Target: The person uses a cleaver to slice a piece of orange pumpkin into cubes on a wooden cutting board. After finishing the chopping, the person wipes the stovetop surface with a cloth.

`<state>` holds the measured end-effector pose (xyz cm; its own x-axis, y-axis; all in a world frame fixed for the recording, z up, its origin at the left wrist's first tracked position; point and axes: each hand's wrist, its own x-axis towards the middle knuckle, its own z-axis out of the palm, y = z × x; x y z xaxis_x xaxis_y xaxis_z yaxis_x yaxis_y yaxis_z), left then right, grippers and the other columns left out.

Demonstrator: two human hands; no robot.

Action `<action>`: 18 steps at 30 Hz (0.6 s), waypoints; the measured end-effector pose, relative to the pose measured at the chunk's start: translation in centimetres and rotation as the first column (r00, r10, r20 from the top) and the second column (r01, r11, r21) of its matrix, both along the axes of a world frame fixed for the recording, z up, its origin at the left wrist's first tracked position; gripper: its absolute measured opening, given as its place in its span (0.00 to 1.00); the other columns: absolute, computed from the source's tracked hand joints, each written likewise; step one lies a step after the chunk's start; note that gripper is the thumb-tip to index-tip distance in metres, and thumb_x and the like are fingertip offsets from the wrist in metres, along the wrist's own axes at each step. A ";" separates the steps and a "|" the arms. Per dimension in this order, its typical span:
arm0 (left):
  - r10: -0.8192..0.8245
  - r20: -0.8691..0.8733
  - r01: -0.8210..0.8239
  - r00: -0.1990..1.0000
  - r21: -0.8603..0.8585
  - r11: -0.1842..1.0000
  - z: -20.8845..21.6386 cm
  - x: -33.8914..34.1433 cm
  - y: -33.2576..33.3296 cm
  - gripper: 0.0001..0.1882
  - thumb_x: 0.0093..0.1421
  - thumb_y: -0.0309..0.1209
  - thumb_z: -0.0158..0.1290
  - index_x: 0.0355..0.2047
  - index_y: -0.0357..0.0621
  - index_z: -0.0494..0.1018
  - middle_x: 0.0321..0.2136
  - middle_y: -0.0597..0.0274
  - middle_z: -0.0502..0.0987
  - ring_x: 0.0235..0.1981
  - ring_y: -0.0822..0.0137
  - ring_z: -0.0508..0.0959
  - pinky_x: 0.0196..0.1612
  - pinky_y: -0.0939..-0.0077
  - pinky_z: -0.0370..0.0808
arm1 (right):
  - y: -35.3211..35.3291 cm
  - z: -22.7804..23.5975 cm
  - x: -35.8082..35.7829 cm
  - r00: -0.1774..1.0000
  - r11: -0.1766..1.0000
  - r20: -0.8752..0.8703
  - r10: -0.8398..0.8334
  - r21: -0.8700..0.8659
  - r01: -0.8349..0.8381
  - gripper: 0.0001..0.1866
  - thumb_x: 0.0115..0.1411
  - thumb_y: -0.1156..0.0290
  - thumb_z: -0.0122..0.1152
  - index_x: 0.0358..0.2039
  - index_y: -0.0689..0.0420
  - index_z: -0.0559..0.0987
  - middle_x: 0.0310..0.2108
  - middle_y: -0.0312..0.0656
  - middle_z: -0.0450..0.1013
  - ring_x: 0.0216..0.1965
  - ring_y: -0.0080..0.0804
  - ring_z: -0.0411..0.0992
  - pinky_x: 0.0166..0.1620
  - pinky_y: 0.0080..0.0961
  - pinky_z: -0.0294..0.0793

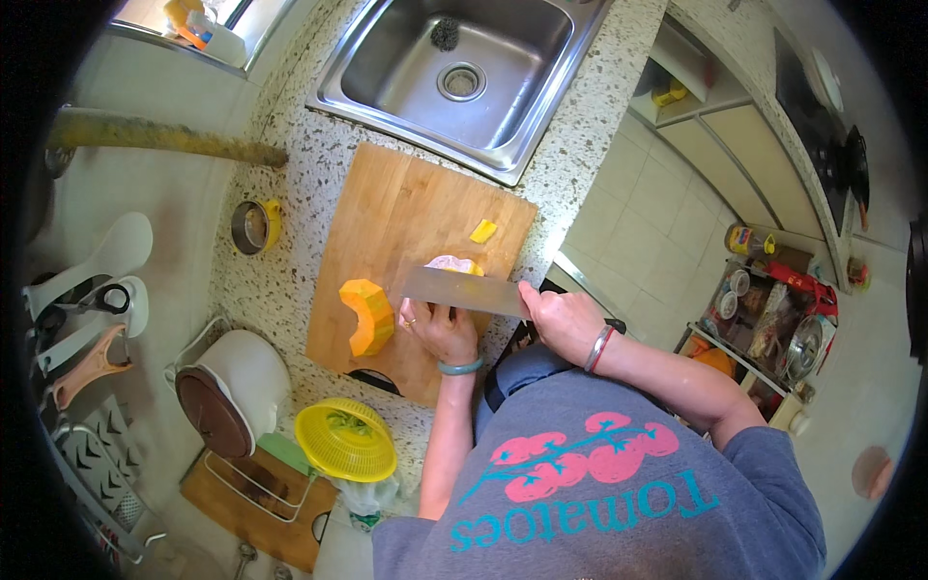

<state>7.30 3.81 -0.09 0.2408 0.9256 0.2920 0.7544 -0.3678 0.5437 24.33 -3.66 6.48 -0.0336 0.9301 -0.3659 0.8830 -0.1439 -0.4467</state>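
My right hand [565, 327] is closed round the black-ended handle of a wide-bladed kitchen knife [464, 290]. The blade lies across a pale pink, lobed piece of pumpkin [449, 263] with a yellow edge, on the wooden cutting board [387, 203]. Curled fingers of my left hand [445, 331] hold the piece on the near side of the blade; the steel partly hides the fingertips and the piece. To the left of that hand rests a thick orange pumpkin crescent [369, 317]. A small yellow scrap [483, 230] lies toward the board's right edge.
A steel sink [416, 68] adjoins the board's far side. Leftward stand a yellow-handled cup [253, 226], a white pot with a brown lid [232, 387] and a yellow colander [307, 440] with greens. Utensils [97, 280] hang at the left wall. A loaded cart [764, 319] stands right.
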 end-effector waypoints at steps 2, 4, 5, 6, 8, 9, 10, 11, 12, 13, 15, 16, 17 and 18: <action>0.002 0.003 -0.002 1.000 -0.002 1.000 0.0 0.1 0.0 0.14 0.47 0.27 0.57 0.37 0.43 0.79 0.46 0.54 0.74 0.49 0.49 0.68 0.53 0.55 0.61 | 0.1 -0.1 -0.2 1.000 1.000 0.016 0.006 -0.010 -0.006 0.14 0.56 0.74 0.49 0.42 0.66 0.69 0.18 0.48 0.74 0.21 0.45 0.76 0.22 0.38 0.75; 0.002 0.008 -0.002 1.000 -0.006 1.000 0.0 0.1 0.0 0.15 0.47 0.27 0.58 0.37 0.43 0.79 0.46 0.54 0.74 0.49 0.49 0.68 0.53 0.55 0.61 | 0.6 0.2 -0.3 0.999 0.996 0.021 0.028 -0.081 -0.026 0.16 0.54 0.75 0.50 0.44 0.68 0.69 0.19 0.48 0.75 0.21 0.44 0.77 0.22 0.38 0.75; -0.001 0.009 0.001 1.000 -0.011 1.000 0.2 0.1 0.1 0.15 0.47 0.27 0.58 0.37 0.43 0.78 0.45 0.54 0.74 0.49 0.48 0.68 0.53 0.55 0.61 | 0.9 0.3 -0.3 0.999 0.993 0.023 0.038 -0.116 -0.035 0.17 0.54 0.75 0.50 0.44 0.69 0.69 0.19 0.49 0.75 0.21 0.44 0.77 0.22 0.37 0.75; -0.005 0.010 0.005 1.000 -0.015 1.000 0.4 0.1 0.1 0.15 0.47 0.27 0.58 0.38 0.43 0.78 0.45 0.54 0.74 0.49 0.48 0.68 0.53 0.55 0.61 | 1.0 0.3 -0.3 0.999 0.991 0.026 0.040 -0.132 -0.036 0.19 0.54 0.75 0.50 0.46 0.70 0.69 0.19 0.49 0.75 0.22 0.44 0.77 0.23 0.37 0.76; -0.008 0.010 0.009 1.000 -0.023 1.000 0.4 0.1 0.1 0.15 0.47 0.27 0.58 0.38 0.43 0.78 0.45 0.54 0.74 0.49 0.48 0.68 0.53 0.55 0.62 | 1.2 0.3 -0.4 0.999 0.986 0.031 0.043 -0.163 -0.037 0.21 0.53 0.75 0.50 0.48 0.72 0.68 0.19 0.49 0.75 0.22 0.44 0.77 0.23 0.36 0.76; -0.008 0.008 0.008 1.000 -0.025 1.000 0.3 0.2 0.1 0.15 0.47 0.27 0.58 0.38 0.43 0.78 0.44 0.54 0.74 0.49 0.48 0.68 0.53 0.55 0.62 | 1.4 0.5 -0.5 0.999 0.986 0.038 0.037 -0.162 -0.031 0.22 0.53 0.75 0.50 0.48 0.72 0.68 0.19 0.49 0.75 0.22 0.44 0.78 0.23 0.35 0.76; -0.008 0.007 0.008 1.000 -0.027 1.000 0.3 0.1 0.1 0.15 0.47 0.27 0.58 0.38 0.43 0.78 0.44 0.53 0.75 0.49 0.48 0.68 0.52 0.55 0.62 | 1.5 0.7 -0.8 0.999 0.987 0.044 0.032 -0.162 -0.025 0.22 0.53 0.75 0.50 0.49 0.72 0.68 0.19 0.49 0.76 0.22 0.43 0.78 0.23 0.35 0.76; -0.009 0.004 0.009 1.000 -0.028 1.000 0.2 0.1 0.1 0.15 0.47 0.27 0.58 0.38 0.43 0.78 0.44 0.53 0.75 0.49 0.48 0.68 0.52 0.54 0.62 | 1.6 0.9 -0.9 0.998 0.987 0.050 0.027 -0.161 -0.019 0.23 0.53 0.75 0.50 0.49 0.72 0.68 0.19 0.49 0.76 0.22 0.43 0.78 0.23 0.35 0.77; -0.010 0.000 0.010 1.000 -0.027 1.000 0.1 0.1 0.0 0.15 0.47 0.27 0.58 0.38 0.43 0.78 0.44 0.53 0.75 0.49 0.48 0.68 0.52 0.54 0.62 | 1.6 0.9 -1.0 0.998 0.987 0.053 0.025 -0.160 -0.016 0.22 0.53 0.75 0.50 0.49 0.73 0.68 0.19 0.49 0.76 0.22 0.42 0.78 0.24 0.34 0.77; -0.010 -0.003 0.010 1.000 -0.026 1.000 0.0 0.0 0.0 0.15 0.47 0.27 0.58 0.38 0.43 0.78 0.44 0.53 0.75 0.49 0.48 0.69 0.52 0.54 0.62 | 1.5 1.0 -1.1 0.998 0.987 0.055 0.023 -0.159 -0.014 0.22 0.53 0.75 0.50 0.49 0.73 0.69 0.20 0.49 0.76 0.22 0.42 0.78 0.24 0.34 0.77; -0.003 0.002 0.003 1.000 -0.009 1.000 -0.2 0.0 0.1 0.14 0.47 0.30 0.58 0.37 0.47 0.78 0.45 0.56 0.74 0.49 0.51 0.69 0.51 0.54 0.61 | 1.7 1.1 -1.3 0.998 0.986 0.065 0.026 -0.166 -0.015 0.22 0.54 0.74 0.50 0.48 0.74 0.69 0.20 0.49 0.76 0.23 0.41 0.78 0.24 0.33 0.78; -0.001 0.005 0.001 1.000 0.000 1.000 -0.3 0.0 0.1 0.14 0.47 0.31 0.58 0.37 0.48 0.79 0.46 0.57 0.74 0.49 0.52 0.70 0.51 0.53 0.60 | 2.0 1.2 -1.5 0.997 0.985 0.071 0.031 -0.174 -0.018 0.21 0.54 0.74 0.50 0.47 0.74 0.69 0.20 0.49 0.76 0.23 0.41 0.78 0.25 0.33 0.78; -0.002 0.000 0.002 1.000 0.004 1.000 -0.2 0.1 0.1 0.14 0.46 0.30 0.59 0.36 0.47 0.79 0.44 0.57 0.74 0.48 0.51 0.69 0.51 0.54 0.61 | 2.3 1.3 -1.8 0.996 0.983 0.078 0.037 -0.182 -0.022 0.20 0.54 0.74 0.49 0.46 0.74 0.70 0.20 0.49 0.76 0.23 0.40 0.78 0.25 0.33 0.78; -0.006 -0.004 0.006 1.000 0.009 1.000 0.1 0.3 0.2 0.14 0.46 0.29 0.59 0.36 0.45 0.79 0.43 0.57 0.74 0.48 0.51 0.69 0.51 0.54 0.62 | 2.6 0.8 -2.1 0.997 0.991 0.082 0.014 -0.137 -0.002 0.18 0.53 0.75 0.51 0.43 0.72 0.70 0.20 0.49 0.76 0.23 0.42 0.78 0.25 0.34 0.78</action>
<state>7.55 4.03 0.05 0.2477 0.9215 0.2992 0.7545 -0.3772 0.5370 22.22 -1.06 7.32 -0.0053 0.8710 -0.4912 0.9175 -0.1912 -0.3488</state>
